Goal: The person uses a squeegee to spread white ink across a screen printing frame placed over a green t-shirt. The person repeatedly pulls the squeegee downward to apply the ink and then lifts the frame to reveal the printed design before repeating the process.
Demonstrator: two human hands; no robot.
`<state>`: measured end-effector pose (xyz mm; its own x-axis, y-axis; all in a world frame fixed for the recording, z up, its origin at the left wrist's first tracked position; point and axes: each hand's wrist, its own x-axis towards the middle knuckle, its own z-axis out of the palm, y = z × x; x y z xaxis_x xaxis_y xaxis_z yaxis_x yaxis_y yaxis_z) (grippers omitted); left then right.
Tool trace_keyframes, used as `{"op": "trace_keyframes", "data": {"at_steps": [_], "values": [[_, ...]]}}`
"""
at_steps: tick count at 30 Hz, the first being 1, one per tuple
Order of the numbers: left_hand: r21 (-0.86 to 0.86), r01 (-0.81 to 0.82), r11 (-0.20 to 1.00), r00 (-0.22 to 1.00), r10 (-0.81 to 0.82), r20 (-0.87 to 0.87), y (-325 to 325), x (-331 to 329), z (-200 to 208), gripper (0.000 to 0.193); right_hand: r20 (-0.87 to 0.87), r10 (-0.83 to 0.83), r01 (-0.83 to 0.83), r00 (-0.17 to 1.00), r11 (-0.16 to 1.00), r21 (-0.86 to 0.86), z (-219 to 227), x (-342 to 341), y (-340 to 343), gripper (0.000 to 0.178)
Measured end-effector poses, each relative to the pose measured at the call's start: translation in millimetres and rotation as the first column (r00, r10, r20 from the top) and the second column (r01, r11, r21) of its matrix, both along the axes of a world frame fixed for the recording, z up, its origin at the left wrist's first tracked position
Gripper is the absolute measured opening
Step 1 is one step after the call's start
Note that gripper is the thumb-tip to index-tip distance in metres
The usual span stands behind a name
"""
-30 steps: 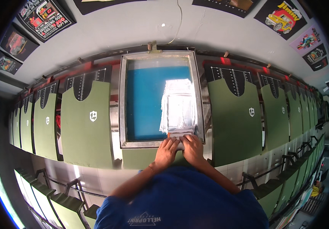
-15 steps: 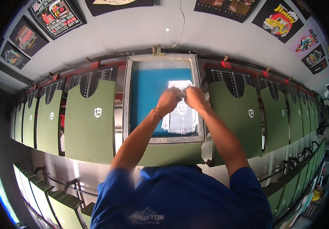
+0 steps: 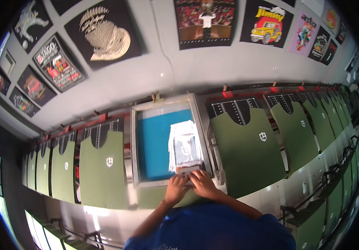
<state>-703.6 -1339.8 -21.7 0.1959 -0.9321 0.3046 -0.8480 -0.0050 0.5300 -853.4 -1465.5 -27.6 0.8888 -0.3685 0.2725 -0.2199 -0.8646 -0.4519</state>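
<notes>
While ink [image 3: 173,152] streaks a screen [image 3: 151,139], 2 hands [image 3: 176,189] grip a squeegee [image 3: 187,169].

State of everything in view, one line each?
Left hand: gripping squeegee.
Right hand: gripping squeegee, beside left hand.
Screen frame: lying over a green panel.
Squeegee: at the frame's near end.
White ink: smeared unevenly across part of blue mesh.
Nearest green panels either side: spread flat, white emblem printed.
Wall pictures: hung up.

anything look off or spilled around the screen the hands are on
Nothing looks clearly damaged. The one untidy spot is the ragged-edged white ink-like patch, right of centre on the flat blue mesh; its streaky margins look messy, but I see none spilled onto the rectangular grey frame.
</notes>
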Motion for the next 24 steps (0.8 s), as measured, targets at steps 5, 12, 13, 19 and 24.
{"op": "trace_keyframes", "data": {"at_steps": [5, 12, 13, 19, 24], "values": [[-0.019, -0.326, 0.945, 0.945, 0.327, 0.021, 18.2, 49.8, -2.1, 0.040, 0.310, -0.208, 0.145, 0.928, 0.966, 0.214, 0.9, -18.2, -26.8, 0.052], [0.254, -0.711, 0.656, 0.688, 0.724, 0.053, 60.8, 168.8, -32.7, 0.035, 0.185, -0.761, 0.457, 0.622, 0.544, 0.704, -108.8, 0.7, -48.7, 0.046], [0.335, -0.668, 0.664, 0.715, 0.698, 0.042, 65.1, 177.8, -33.6, 0.035, 0.192, -0.780, 0.420, 0.596, 0.506, 0.754, -111.0, 7.6, -47.5, 0.047], [0.332, -0.595, 0.732, 0.700, 0.675, -0.233, 75.6, 199.1, -58.7, 0.031, 0.133, -0.768, 0.431, 0.626, 0.483, 0.762, -117.2, 0.9, -54.8, 0.039], [0.150, -0.535, 0.831, 0.841, 0.542, -0.005, 97.4, 210.1, -80.7, 0.029, 0.195, -0.763, 0.281, 0.616, 0.444, 0.851, -114.5, -5.5, -59.5, 0.043]]}}
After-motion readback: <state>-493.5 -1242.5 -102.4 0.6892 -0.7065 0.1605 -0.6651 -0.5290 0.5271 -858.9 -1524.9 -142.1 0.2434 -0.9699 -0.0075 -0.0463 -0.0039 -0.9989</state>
